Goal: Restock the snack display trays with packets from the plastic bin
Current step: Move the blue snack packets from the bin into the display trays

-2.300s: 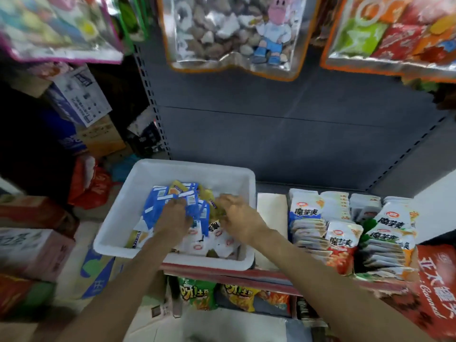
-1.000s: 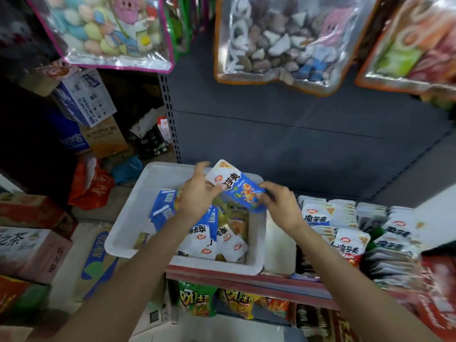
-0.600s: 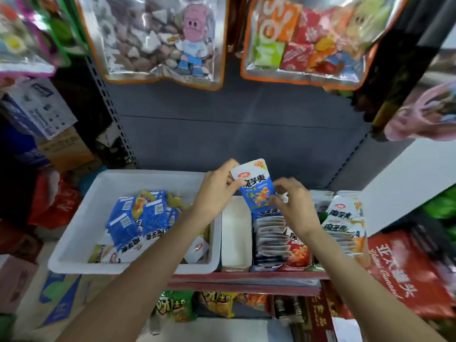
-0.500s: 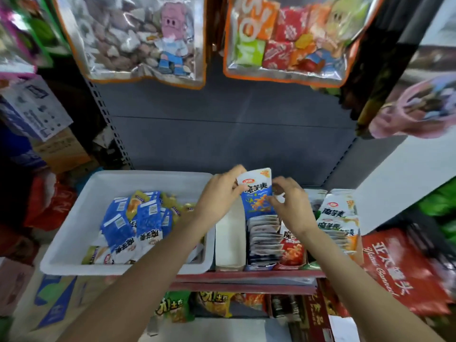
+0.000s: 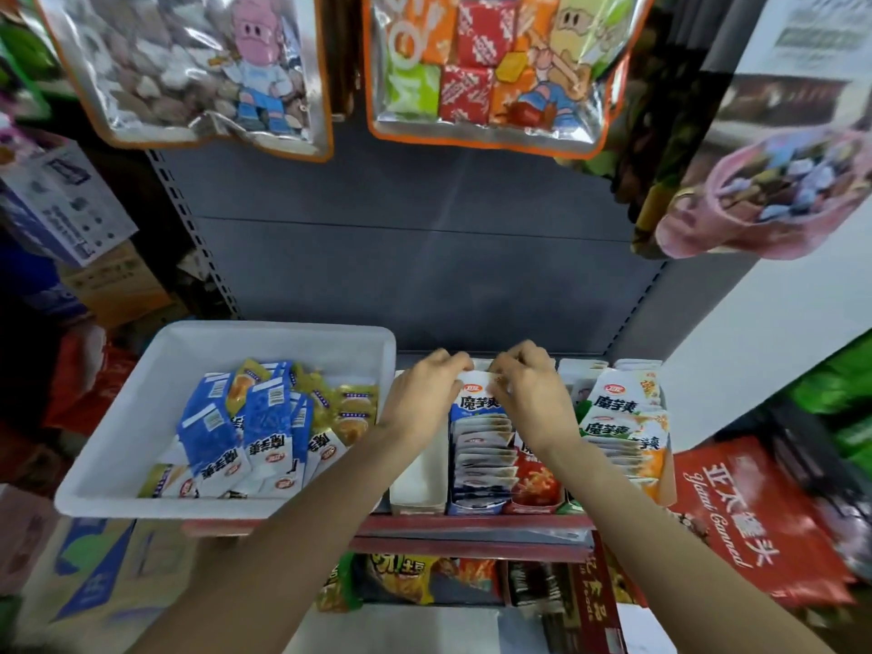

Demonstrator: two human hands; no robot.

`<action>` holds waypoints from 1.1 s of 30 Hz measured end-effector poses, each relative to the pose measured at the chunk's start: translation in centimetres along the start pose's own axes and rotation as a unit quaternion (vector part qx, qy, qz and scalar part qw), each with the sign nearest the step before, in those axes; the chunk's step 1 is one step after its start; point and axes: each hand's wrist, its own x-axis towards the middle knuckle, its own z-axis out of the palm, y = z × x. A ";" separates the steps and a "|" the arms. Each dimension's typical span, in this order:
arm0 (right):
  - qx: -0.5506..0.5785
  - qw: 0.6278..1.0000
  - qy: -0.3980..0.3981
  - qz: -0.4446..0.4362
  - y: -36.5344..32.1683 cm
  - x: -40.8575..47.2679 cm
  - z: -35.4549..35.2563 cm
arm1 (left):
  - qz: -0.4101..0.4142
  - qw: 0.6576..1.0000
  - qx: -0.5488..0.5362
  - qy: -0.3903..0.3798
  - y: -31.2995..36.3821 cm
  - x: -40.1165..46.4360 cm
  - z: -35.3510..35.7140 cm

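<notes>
While both hands meet at the back of the blue display tray [image 5: 476,505], the left hand [image 5: 423,399] and right hand [image 5: 533,394] pinch the white top edge of one blue-and-white packet [image 5: 477,402] between curled fingertips. Packet stands upright at the rear of the row of like packets [image 5: 483,457] filed in that tray, touching the one in front of it. Landmark for the rest: the blue tray, sitting on the red-edged shelf [image 5: 472,531]. Just left of it, an empty white tray [image 5: 417,483], partly covered by the left forearm. Left again, touching the white tray's side, the white plastic bin [image 5: 141,408], front lip overhanging the shelf edge; inside, a loose heap of blue packets [image 5: 245,427] with a few yellow ones [image 5: 351,410] toward the bin's right. Just right of the blue tray, a tray of red packets [image 5: 535,479], mostly hidden under the right wrist; beyond that, a stack of green-and-orange packets [image 5: 623,427]. Further right, a red bag with white script [image 5: 736,516]. Above the tray, grey back panel [image 5: 415,257]; hanging over it, two clear bags, one with a pink pig figure [image 5: 198,73], one with coloured cubes [image 5: 490,68]. Below the shelf, more snack bags [image 5: 406,573], blurred.
</notes>
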 end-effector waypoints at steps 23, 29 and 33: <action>0.010 0.941 -0.324 -0.095 -19.2 2.6 14.0 | -0.293 0.946 -0.081 -0.113 -25.4 -11.3 -4.1; -0.097 0.905 -0.398 -0.116 -20.7 2.9 17.8 | -0.273 0.935 -0.064 -0.218 -31.0 -11.8 -1.7; -0.095 0.897 -0.428 -0.059 -20.7 2.8 18.6 | -0.248 0.948 -0.061 -0.191 -30.1 -11.6 -3.2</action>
